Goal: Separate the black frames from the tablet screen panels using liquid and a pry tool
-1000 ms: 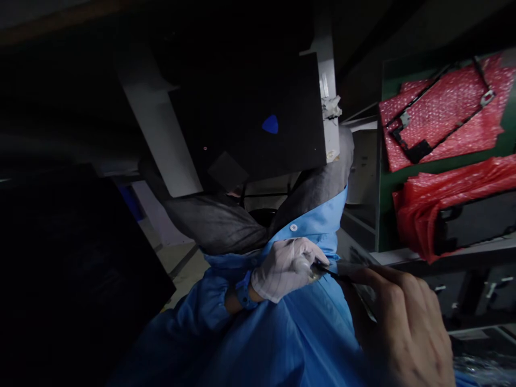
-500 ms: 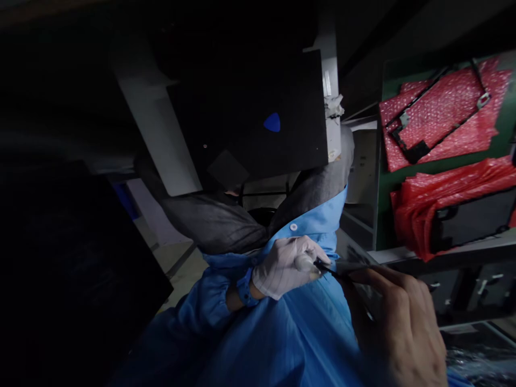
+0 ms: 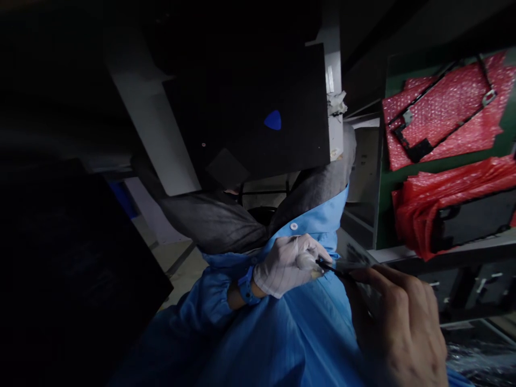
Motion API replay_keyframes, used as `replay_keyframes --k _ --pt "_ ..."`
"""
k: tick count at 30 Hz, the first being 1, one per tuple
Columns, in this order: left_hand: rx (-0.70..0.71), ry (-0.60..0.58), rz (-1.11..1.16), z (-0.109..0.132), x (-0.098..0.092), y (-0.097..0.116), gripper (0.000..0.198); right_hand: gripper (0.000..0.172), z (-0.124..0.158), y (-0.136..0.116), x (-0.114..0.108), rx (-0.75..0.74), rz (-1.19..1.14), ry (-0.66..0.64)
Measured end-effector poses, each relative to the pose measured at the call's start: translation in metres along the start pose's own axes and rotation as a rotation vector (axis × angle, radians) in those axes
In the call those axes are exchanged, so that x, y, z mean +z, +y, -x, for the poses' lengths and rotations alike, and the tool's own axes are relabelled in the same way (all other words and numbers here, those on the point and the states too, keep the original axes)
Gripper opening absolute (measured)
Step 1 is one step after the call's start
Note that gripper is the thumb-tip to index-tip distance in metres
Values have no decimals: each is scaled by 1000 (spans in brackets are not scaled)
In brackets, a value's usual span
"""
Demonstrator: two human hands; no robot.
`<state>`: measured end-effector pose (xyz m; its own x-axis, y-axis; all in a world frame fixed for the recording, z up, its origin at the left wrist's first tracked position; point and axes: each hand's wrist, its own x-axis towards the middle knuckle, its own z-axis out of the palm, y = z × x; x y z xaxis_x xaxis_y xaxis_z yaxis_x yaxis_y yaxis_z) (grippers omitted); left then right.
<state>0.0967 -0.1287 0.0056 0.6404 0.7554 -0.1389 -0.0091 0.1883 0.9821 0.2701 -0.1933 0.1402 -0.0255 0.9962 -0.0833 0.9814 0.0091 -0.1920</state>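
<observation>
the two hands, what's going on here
A person in a blue coat holds a thin dark item in the bare right hand, its far end at the gloved left hand; the dim picture doesn't show what it is. A blue triangular piece lies on the black surface ahead, and red bubble wrap lies to the right.

The one view comes from a camera on the wearer's head, facing steeply down and somewhat forward. It takes in both hands: the bare right fingers (image 3: 393, 298) are nearest the lens, the gloved left fingers (image 3: 316, 245) farther off. The blue garment (image 3: 282, 344) spreads below the left fingers, the dark surface (image 3: 250, 91) lies beyond both hands' fingers, and the green surface (image 3: 397, 77) is beyond the right fingers.
</observation>
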Motion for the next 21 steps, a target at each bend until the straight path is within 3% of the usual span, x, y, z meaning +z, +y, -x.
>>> replay_keyframes --k 4,10,13,15,18,21 --pt "-35 1 -29 3 0 1 3 14 3 1 0 -19 21 -30" --pt "49 9 -187 -2 -5 -2 12 12 2 1 1 -55 43 -25" --pt "-10 -27 -213 -8 -24 2 40 12 -1 -1 2 -68 69 -19" --pt "-146 -122 -223 -12 -41 10 64 11 0 -1 2 -69 66 -8" --pt "-285 -190 -253 -17 -64 26 79 13 6 3 4 -62 26 -14" --pt "-282 -219 -276 -23 -80 46 81 20 13 10 6 -62 -12 -35"
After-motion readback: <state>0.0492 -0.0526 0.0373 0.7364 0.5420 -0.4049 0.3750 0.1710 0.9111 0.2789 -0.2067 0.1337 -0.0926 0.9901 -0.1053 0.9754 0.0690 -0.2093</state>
